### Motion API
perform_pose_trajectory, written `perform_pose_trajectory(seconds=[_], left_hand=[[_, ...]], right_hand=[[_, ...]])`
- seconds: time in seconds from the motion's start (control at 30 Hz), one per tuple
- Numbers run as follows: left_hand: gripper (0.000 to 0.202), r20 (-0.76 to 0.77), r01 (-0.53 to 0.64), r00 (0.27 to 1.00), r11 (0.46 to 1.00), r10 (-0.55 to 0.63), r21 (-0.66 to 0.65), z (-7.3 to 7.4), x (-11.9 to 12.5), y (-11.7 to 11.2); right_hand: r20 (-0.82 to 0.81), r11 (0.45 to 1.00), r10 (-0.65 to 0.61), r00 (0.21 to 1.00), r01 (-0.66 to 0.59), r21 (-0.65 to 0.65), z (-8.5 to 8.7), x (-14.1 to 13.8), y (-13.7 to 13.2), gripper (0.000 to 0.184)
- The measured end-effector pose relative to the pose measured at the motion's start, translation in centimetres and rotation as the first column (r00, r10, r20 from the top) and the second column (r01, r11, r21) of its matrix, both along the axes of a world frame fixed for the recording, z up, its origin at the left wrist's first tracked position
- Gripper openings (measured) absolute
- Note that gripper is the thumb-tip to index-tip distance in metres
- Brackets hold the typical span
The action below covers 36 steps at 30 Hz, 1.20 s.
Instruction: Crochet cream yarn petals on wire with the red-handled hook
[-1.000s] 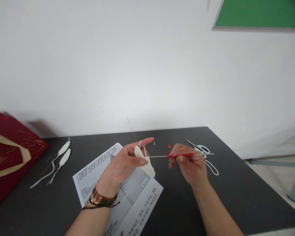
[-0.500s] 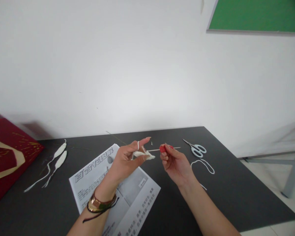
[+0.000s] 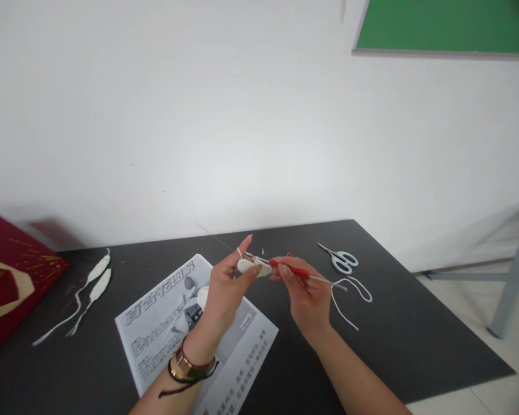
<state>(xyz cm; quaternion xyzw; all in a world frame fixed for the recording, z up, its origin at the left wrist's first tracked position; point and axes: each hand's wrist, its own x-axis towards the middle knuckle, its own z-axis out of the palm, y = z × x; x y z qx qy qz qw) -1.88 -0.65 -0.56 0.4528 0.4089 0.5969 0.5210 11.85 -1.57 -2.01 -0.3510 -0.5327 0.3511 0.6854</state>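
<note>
My left hand (image 3: 230, 283) pinches a small white crochet piece (image 3: 253, 267) between thumb and fingers. White yarn loops over its raised index finger. In my right hand (image 3: 308, 297) is a crochet hook (image 3: 297, 271) with a red grip, its thin shaft sticking out at both ends. The hook's tip reaches to the upper edge of the white piece, by the left index finger; whether it sits inside a stitch I cannot tell. Beneath my left hand lies a printed sheet (image 3: 155, 340) with pictures and large characters.
Two finished-looking white leaf-shaped crochet pieces (image 3: 99, 282) with yarn tails lie at the left, near a red bag (image 3: 21, 253). Scissors (image 3: 339, 259) with pale handles and a strand of white yarn (image 3: 363, 291) rest on the dark table (image 3: 415, 346) at the right. Behind is a white wall.
The hook has turned in my right hand and its tip has come up to the left index finger. The white piece now lies flatter in my left hand. The view has shifted slightly.
</note>
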Motion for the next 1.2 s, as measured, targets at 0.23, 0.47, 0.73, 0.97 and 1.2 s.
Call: perform_pose_trajectory(seconds=[0.23, 0.47, 0.73, 0.97, 1.2], left_hand=[[0.061, 0.414, 0.189, 0.902, 0.974, -0.122, -0.125, 0.5, 0.4, -0.6], [0.053, 0.321, 0.279, 0.921, 0.949, -0.221, -0.148, 1.4, -2.0, 0.3], [0.056, 0.247, 0.382, 0.907, 0.915, -0.342, -0.133, 1.8, -3.2, -0.2], [0.053, 0.262, 0.438, 0.880, 0.891, -0.396, -0.123, 2.2, -3.8, -0.2], [0.052, 0.321, 0.538, 0.818, 0.833, -0.477, -0.134, 2.0, -4.1, -0.2]], right_hand=[[0.498, 0.836, -0.217, 0.840, -0.103, 0.538, -1.0, 0.9, -0.1, 0.049], [0.006, 0.977, 0.195, 0.981, -0.195, 0.092, 0.4, 0.7, 0.5, 0.017], [-0.190, 0.944, 0.326, 0.926, -0.329, 0.017, 0.6, 1.6, 0.9, 0.008], [-0.243, 0.932, 0.355, 0.903, -0.361, 0.023, 1.3, 2.2, 1.0, 0.008], [-0.235, 0.909, 0.409, 0.881, -0.417, 0.017, 1.4, 2.6, 1.1, 0.009]])
